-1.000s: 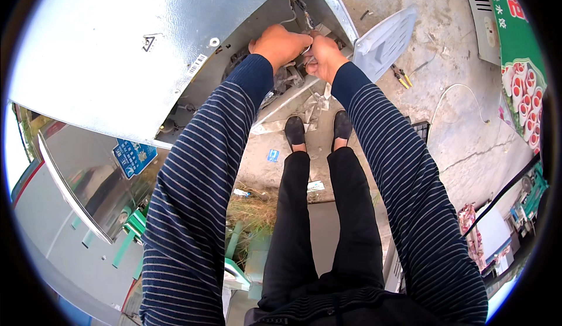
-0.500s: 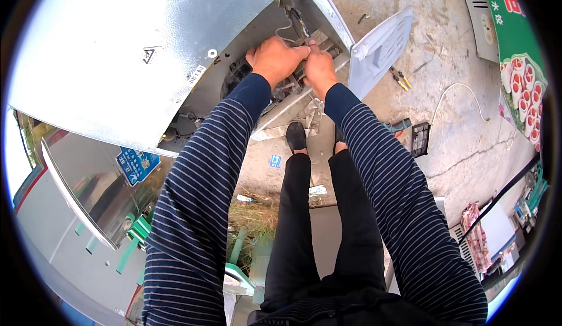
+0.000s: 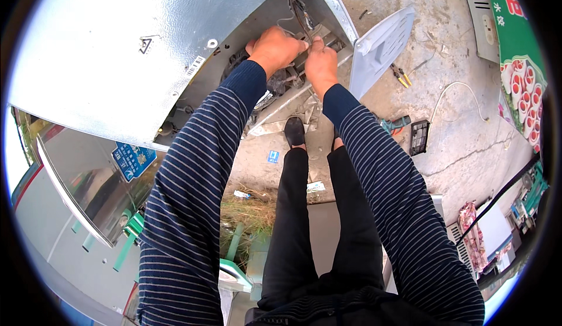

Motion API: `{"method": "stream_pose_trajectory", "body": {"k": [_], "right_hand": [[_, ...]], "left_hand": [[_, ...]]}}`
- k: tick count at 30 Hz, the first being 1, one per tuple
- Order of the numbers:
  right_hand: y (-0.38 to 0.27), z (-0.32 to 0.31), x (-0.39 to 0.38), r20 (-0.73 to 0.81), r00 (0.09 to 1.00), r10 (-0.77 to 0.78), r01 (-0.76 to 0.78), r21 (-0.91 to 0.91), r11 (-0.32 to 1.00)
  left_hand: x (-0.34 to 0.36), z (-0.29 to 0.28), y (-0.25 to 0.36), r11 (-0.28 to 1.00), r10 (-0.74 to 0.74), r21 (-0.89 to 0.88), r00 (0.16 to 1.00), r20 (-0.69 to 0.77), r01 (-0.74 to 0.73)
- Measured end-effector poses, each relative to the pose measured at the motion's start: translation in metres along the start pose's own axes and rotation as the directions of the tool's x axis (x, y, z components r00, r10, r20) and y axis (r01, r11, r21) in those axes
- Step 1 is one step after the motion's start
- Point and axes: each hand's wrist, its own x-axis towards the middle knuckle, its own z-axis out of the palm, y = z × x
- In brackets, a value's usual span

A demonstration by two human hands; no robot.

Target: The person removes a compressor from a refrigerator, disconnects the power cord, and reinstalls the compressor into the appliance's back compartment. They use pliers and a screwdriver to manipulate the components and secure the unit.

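Both my hands reach into the open machinery bay of a large white metal appliance (image 3: pixel 152 27). Inside the bay, my left hand (image 3: pixel 276 50) has its fingers bent together; whatever they grip is hidden behind the knuckles. My right hand (image 3: pixel 321 67) is closed close beside it, thumb up, at the end of a thin brown wire (image 3: pixel 304 26) that appears pinched in its fingers. The wire comes down from a bundle of wires (image 3: pixel 297 10) in the bay's upper corner. Below my left hand sits a dusty dark component (image 3: pixel 276 83), partly covered.
A pale grey vented panel (image 3: pixel 381 51) stands at the bay's right edge. Pliers with yellow handles (image 3: pixel 401 75), a teal power drill (image 3: pixel 396 124), a black plastic frame (image 3: pixel 420 137) and a white cable (image 3: pixel 462 84) lie on the concrete floor. A glass-topped cabinet (image 3: pixel 88 179) stands at left.
My hands stay together in the bay, the right hand slightly turned and a little apart from the left. The view has shifted slightly, showing more of the drill.
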Motion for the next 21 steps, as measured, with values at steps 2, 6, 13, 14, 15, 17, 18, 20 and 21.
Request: {"method": "stream_pose_trajectory", "body": {"k": [2, 6, 13, 14, 15, 17, 18, 20, 21], "right_hand": [[-0.003, -0.002, -0.002, -0.017, 0.999, 0.043, -0.042, 0.023, 0.999], [-0.004, -0.002, -0.004, -0.077, 0.996, 0.051, -0.047, 0.042, 0.998], [-0.002, 0.005, -0.008, -0.121, 0.993, 0.012, -0.003, 0.077, 0.997], [-0.001, 0.006, -0.008, -0.114, 0.993, 0.029, -0.021, 0.077, 0.997], [0.001, 0.005, -0.005, -0.114, 0.992, 0.046, -0.037, 0.076, 0.996], [0.006, 0.002, 0.005, -0.025, 0.988, 0.151, -0.145, 0.150, 0.978], [0.008, -0.002, 0.009, 0.019, 0.979, 0.201, -0.201, 0.186, 0.962], [0.017, -0.015, 0.012, 0.127, 0.970, 0.205, -0.222, 0.141, 0.965], [0.017, -0.022, 0.011, 0.188, 0.961, 0.204, -0.229, 0.120, 0.966]], "left_hand": [[0.000, -0.001, -0.002, 1.000, 0.006, 0.005, 1.000, -0.002, -0.006], [-0.001, 0.001, -0.002, 1.000, 0.006, 0.005, 1.000, -0.022, -0.006], [-0.003, -0.002, 0.000, 1.000, -0.008, 0.018, 1.000, -0.002, 0.008], [-0.002, -0.002, -0.002, 1.000, 0.002, -0.003, 1.000, 0.020, -0.002], [-0.001, -0.003, -0.002, 1.000, 0.019, -0.025, 0.999, 0.044, -0.017], [-0.001, -0.001, -0.001, 0.999, 0.036, -0.042, 0.998, 0.045, -0.034], [-0.004, 0.000, 0.003, 0.999, 0.037, -0.036, 0.999, 0.023, -0.037], [-0.007, 0.002, 0.010, 0.998, 0.039, -0.048, 0.999, 0.016, -0.038], [-0.008, 0.001, 0.007, 0.997, 0.033, -0.068, 0.999, 0.024, -0.031]]}}
